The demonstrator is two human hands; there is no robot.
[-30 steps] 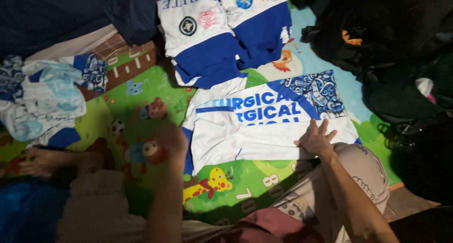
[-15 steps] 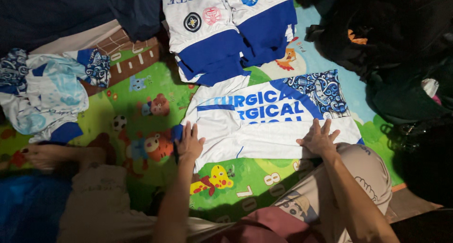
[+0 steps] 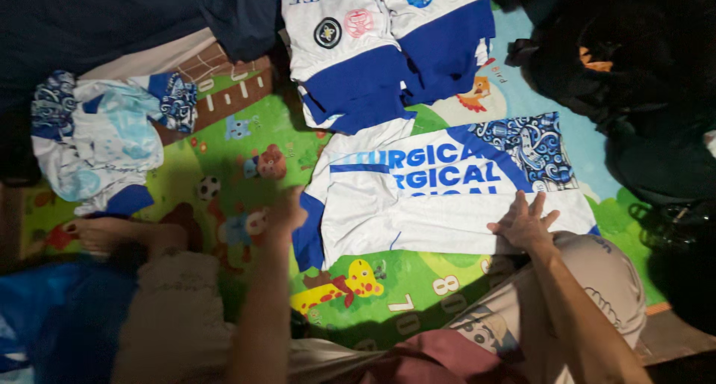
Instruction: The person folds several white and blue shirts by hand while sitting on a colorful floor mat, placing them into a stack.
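A white and blue jersey (image 3: 440,197) lies spread flat on the colourful play mat (image 3: 246,160), folded along its length. My right hand (image 3: 523,224) presses flat on its lower right edge, fingers spread. My left hand (image 3: 287,212) hovers blurred at the jersey's left end, by the blue sleeve; its grip cannot be made out. My knees and a bare foot (image 3: 104,235) show at the bottom.
A stack of folded white and blue jerseys (image 3: 373,48) lies beyond the spread one. A crumpled pile of blue and white clothes (image 3: 97,142) sits at left. Dark bags (image 3: 634,93) fill the right side, dark fabric (image 3: 112,19) the upper left.
My left hand has moved from the mat to the jersey's left end. My right hand has stayed pressed on the lower right edge.
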